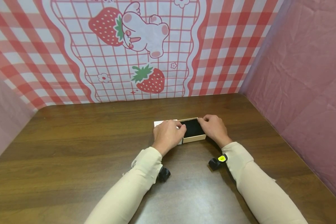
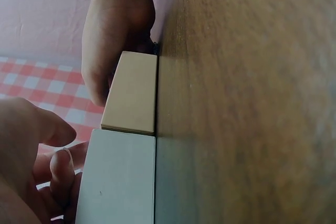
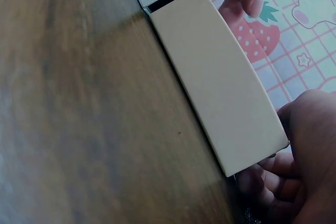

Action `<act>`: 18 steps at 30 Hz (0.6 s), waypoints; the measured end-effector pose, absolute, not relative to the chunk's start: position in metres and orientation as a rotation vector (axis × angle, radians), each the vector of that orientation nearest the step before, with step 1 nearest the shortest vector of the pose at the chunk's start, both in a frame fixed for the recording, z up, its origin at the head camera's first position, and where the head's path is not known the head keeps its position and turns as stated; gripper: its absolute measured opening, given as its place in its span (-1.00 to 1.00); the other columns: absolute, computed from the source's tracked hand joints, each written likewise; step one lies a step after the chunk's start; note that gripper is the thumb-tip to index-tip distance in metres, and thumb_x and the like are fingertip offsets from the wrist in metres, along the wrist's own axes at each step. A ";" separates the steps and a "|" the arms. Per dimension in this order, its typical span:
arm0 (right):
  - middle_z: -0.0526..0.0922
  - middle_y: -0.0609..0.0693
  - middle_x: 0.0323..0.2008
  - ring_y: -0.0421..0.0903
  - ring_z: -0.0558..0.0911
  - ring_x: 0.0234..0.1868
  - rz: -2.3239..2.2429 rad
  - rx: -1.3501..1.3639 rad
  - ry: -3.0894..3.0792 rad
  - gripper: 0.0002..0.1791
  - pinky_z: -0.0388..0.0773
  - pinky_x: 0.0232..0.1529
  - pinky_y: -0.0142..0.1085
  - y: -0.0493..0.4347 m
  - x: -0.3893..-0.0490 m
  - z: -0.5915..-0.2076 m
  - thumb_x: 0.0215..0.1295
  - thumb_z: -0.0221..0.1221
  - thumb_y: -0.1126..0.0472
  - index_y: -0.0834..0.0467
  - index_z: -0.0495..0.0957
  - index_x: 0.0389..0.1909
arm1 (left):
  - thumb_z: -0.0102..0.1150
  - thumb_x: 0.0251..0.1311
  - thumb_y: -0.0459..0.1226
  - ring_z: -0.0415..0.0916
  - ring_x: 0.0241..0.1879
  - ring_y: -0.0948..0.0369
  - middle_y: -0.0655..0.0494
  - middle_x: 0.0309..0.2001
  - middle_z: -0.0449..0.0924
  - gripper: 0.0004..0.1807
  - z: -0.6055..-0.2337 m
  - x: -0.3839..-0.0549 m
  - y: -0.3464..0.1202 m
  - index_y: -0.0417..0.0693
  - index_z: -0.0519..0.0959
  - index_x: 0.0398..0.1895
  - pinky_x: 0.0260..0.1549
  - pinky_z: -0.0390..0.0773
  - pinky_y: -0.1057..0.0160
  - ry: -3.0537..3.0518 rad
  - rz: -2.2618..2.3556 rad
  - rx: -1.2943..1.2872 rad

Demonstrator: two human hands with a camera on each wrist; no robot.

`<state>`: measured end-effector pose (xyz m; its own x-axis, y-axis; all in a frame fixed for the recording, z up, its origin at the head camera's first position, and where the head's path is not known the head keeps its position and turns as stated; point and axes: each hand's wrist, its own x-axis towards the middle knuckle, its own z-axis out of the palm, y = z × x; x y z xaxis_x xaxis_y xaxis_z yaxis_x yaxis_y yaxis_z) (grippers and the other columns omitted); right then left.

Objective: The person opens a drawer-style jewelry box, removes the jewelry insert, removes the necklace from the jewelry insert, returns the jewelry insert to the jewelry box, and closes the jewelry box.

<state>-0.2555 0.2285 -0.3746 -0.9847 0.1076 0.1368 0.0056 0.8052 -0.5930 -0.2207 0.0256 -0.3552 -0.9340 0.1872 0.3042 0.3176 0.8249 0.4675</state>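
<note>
A small slide-out box lies on the table, its white sleeve (image 1: pixel 158 123) on the left and its tan tray (image 1: pixel 194 138) drawn partly out to the right. Black lining (image 1: pixel 192 128) fills the tray's top. My left hand (image 1: pixel 168 134) lies over the sleeve with bent fingers and covers much of it; in the left wrist view its thumb (image 2: pixel 58 129) stands off the sleeve's front face, and the far contact is hidden. Round the tray's right end, my right hand (image 1: pixel 215 128) grips with thumb and fingers. Its curled fingers (image 3: pixel 278 182) show beside that end.
A brown wood-grain table (image 1: pixel 72 155) bears the box. Behind it hangs a red-and-white checked cloth (image 1: pixel 226 46) with strawberry prints; a pink cloth (image 1: pixel 305 77) hangs on the right. Small black wrist devices (image 1: pixel 164 175) sit under both sleeved forearms.
</note>
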 end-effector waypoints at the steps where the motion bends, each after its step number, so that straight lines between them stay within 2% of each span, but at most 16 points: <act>1: 0.69 0.08 -0.30 0.05 0.57 -0.28 0.931 -0.089 -2.828 -0.57 0.43 -0.29 -0.14 0.229 -0.255 -0.375 0.41 0.08 -0.13 0.14 0.70 -0.28 | 0.10 0.34 0.01 0.65 -0.29 0.20 0.30 -0.31 0.74 -0.73 -0.355 -0.221 0.026 0.32 0.81 -0.30 -0.39 0.47 0.07 -2.763 -0.780 -0.384; 7: 0.69 0.08 -0.27 0.05 0.58 -0.26 0.933 -0.087 -2.825 -0.57 0.44 -0.27 -0.13 0.229 -0.255 -0.374 0.41 0.08 -0.12 0.14 0.70 -0.26 | 0.08 0.33 0.03 0.65 -0.29 0.21 0.31 -0.30 0.73 -0.72 -0.354 -0.220 0.026 0.29 0.80 -0.26 -0.36 0.48 0.08 -2.769 -0.812 -0.355; 18: 0.71 0.11 -0.19 0.06 0.59 -0.20 0.957 -0.105 -2.832 -0.55 0.49 -0.18 -0.08 0.229 -0.254 -0.373 0.42 0.07 -0.11 0.16 0.74 -0.15 | 0.09 0.33 0.02 0.62 -0.34 0.23 0.34 -0.41 0.69 -0.73 -0.355 -0.220 0.024 0.29 0.77 -0.34 -0.37 0.48 0.09 -2.760 -0.842 -0.356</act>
